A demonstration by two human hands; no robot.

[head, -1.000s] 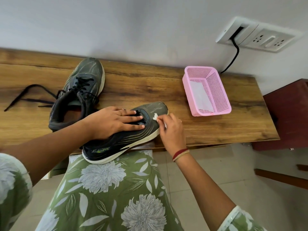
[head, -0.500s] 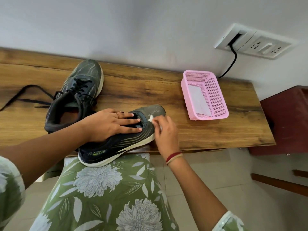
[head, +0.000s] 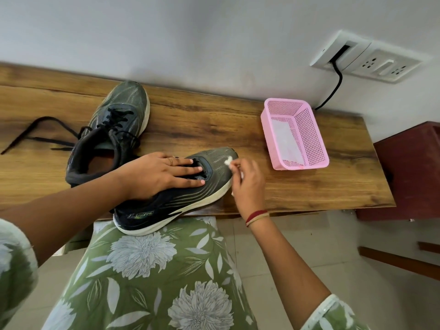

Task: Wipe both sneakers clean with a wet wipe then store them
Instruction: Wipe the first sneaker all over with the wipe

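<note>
At the near edge of the wooden table [head: 214, 129]: near sneaker [head: 181, 198], toe pointing far and right, heel overhanging the edge above a green floral lap.

Left hand [head: 157, 175]: lies flat across the tongue and collar of the near sneaker, fingers straight and close together; presses down.

Right hand [head: 247, 184]: pinches a small white wet wipe [head: 228, 161] between thumb and fingertips, other fingers curled; holds the wipe against the grey mesh toe.

Far sneaker [head: 114, 129]: stands to the left and farther back, laced, toe toward the wall, clear of both hands.

Loose black lace [head: 35, 129]: lies on the table at far left.

Pink basket [head: 316, 139]: sits to the right of the near sneaker, apart from it; holds a white sheet [head: 283, 136].

Socket plate [head: 371, 60]: hangs on the wall at far right, with black cable [head: 333, 89] plugged in and running down behind the basket.
</note>
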